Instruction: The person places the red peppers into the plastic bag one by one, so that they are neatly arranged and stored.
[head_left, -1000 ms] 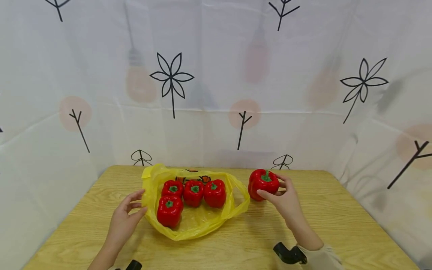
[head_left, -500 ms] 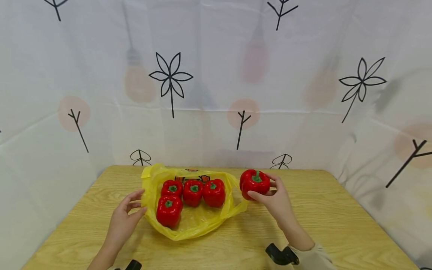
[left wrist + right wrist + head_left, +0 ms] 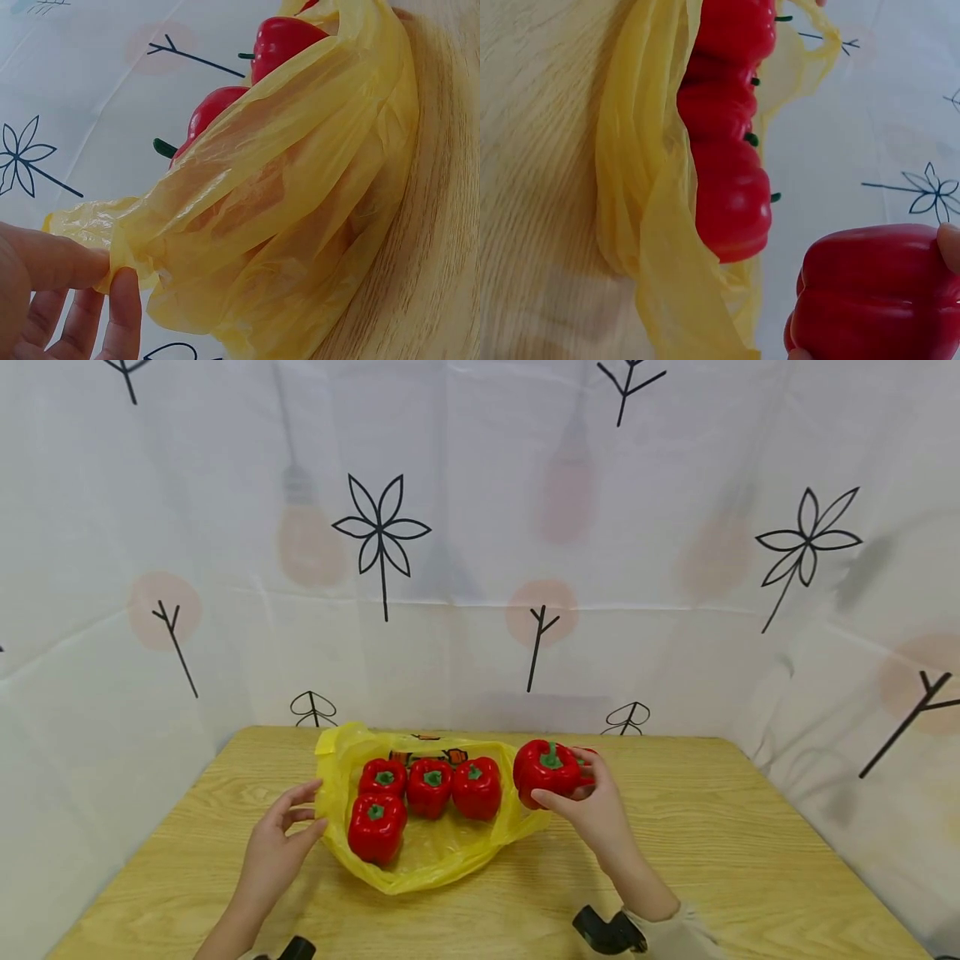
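A yellow plastic bag (image 3: 431,877) lies with its mouth spread on the table, and several red bell peppers (image 3: 376,831) with green stems sit inside it. At the bag's left edge, my left hand (image 3: 273,843) pinches the film between thumb and fingertips, plain in the left wrist view (image 3: 124,289). My right hand (image 3: 600,818) grips another red bell pepper (image 3: 536,772), stem upward, over the bag's right edge. Behind those right fingers shows more red with a green bit, mostly hidden; it looks like a further pepper.
The wooden table (image 3: 697,843) extends on both sides of the bag. A white curtain (image 3: 480,652) printed with plants hangs behind and at the sides. Black straps (image 3: 607,931) sit at the wrists.
My right hand has carried its bell pepper left to the bag's right edge. Red behind the right fingers has come into sight. The left hand has stayed put.
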Motion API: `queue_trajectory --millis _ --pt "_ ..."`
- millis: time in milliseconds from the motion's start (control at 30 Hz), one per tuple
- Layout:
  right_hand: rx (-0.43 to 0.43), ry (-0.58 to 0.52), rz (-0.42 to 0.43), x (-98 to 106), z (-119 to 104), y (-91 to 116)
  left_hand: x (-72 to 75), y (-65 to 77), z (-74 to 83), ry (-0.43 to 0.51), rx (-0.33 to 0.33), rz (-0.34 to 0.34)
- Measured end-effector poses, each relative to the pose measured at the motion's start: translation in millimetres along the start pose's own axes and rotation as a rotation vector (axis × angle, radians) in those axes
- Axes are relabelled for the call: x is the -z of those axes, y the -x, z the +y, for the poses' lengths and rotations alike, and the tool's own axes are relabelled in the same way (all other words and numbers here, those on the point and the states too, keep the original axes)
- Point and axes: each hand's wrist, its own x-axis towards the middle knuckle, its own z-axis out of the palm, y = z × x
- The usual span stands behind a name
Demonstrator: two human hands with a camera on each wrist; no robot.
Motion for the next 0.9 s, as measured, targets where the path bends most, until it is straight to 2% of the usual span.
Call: queue_trajectory --millis 633,900 --pt "0.01 -0.016 -0.02 -27 2 6 0.0 -0.1 -3.0 0.029 -0.01 0.0" --pt "0.001 -0.023 -0.025 -36 3 9 0.8 -0.8 -3.0 0.016 0.008 -0.002"
